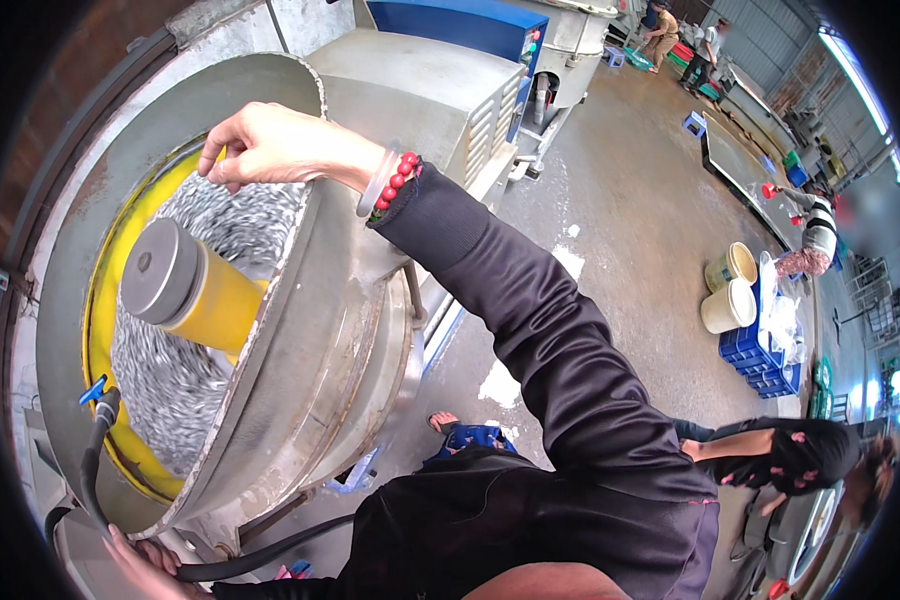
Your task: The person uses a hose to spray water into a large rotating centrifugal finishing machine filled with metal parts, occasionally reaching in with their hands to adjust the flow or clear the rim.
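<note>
In a big round metal tub with a yellow lining (pixel 100 330) lies a blurred mass of small silvery pieces (pixel 160 390). A yellow column with a grey round cap (pixel 158 268) stands in its middle. My right hand (pixel 265 145) hangs above the far part of the tub, its fingers bent down and pinched together; whatever they may hold is hidden. Red beads and a pale bangle circle that wrist. At the lower left, my left hand (pixel 145 568) is closed around a black hose (pixel 88 480). The hose ends in a valve with a blue lever (pixel 93 389) at the tub's near-left rim.
Beyond the tub stands a grey machine housing with a blue cabinet (pixel 450 25). White patches mark the wet floor (pixel 610 190). To the right are two buckets (pixel 729 306) and a blue crate (pixel 755 355). A person in black (pixel 780 455) is close on my right; others work farther off.
</note>
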Tool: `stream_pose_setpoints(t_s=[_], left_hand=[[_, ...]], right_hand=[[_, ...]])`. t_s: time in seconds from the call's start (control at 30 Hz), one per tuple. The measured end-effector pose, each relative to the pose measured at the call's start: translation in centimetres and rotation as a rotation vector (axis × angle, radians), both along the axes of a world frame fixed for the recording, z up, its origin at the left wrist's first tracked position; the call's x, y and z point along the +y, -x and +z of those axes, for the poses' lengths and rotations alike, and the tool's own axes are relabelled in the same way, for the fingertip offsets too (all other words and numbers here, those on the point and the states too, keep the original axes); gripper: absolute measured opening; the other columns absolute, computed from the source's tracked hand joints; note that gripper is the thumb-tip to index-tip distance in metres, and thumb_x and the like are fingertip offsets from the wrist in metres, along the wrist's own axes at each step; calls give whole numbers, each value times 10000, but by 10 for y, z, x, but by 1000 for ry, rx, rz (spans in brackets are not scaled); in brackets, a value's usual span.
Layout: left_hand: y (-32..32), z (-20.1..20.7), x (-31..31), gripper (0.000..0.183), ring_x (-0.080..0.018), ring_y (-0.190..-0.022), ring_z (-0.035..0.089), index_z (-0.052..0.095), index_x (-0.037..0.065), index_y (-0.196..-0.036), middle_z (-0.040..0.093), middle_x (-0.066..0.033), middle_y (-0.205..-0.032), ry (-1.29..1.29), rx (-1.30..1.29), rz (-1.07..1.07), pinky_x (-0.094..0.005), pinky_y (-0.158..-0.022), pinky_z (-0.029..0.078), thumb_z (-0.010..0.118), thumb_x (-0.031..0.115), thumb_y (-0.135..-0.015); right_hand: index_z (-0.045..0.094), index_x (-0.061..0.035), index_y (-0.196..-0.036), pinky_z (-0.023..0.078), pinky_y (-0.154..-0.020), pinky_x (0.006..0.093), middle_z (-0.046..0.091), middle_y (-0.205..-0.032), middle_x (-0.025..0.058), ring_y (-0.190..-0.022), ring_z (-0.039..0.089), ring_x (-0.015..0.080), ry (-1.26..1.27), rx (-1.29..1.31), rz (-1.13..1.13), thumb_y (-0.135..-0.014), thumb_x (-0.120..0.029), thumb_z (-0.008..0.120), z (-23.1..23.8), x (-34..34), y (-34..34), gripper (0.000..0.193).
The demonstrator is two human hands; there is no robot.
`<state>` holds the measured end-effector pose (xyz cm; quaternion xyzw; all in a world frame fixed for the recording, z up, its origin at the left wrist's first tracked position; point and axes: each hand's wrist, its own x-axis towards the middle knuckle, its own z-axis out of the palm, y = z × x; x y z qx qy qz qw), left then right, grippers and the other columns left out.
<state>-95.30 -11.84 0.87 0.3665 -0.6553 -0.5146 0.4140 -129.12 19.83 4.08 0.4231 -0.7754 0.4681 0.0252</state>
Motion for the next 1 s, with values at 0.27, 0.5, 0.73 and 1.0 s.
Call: stream_pose_setpoints(t_s=[0.27, 0.5, 0.73, 1.0], left_hand=[[-3, 2, 2, 353, -17, -402, 212, 516, 148, -1227, 254, 67, -528, -12, 29, 29, -186, -352, 181, 534, 355, -941], [6, -1, -2, 347, -14, -409, 212, 534, 161, -1231, 252, 73, -530, -42, 17, -4, -186, -358, 183, 529, 351, -941], [2, 5, 25, 614, -59, -629, 462, 469, 125, -1356, 591, -58, -1077, 11, -178, 260, -172, -486, 290, 573, 444, -841], [-14, 23, 32, 330, -34, -366, 264, 535, 25, -1144, 305, 77, -478, -23, -11, -189, -226, -365, 246, 567, 255, -909]], right_hand=[[687, -38, -1023, 510, -744, 293, 706, -802, 86, -780, 672, 138, 1, 4, 20, -820, -230, 607, 0, -5, 0, 290], [695, -36, -1006, 510, -742, 287, 703, -796, 86, -767, 670, 141, 15, 19, -6, -814, -234, 604, -7, 3, 6, 290], [660, -25, -1086, 474, -825, 276, 675, -949, 80, -870, 621, 143, -69, 48, 68, -870, -246, 581, -2, -3, -14, 319], [641, -12, -1114, 419, -779, 221, 615, -841, 18, -812, 549, 79, -63, -97, 16, -925, -202, 562, 17, 33, -19, 279]])
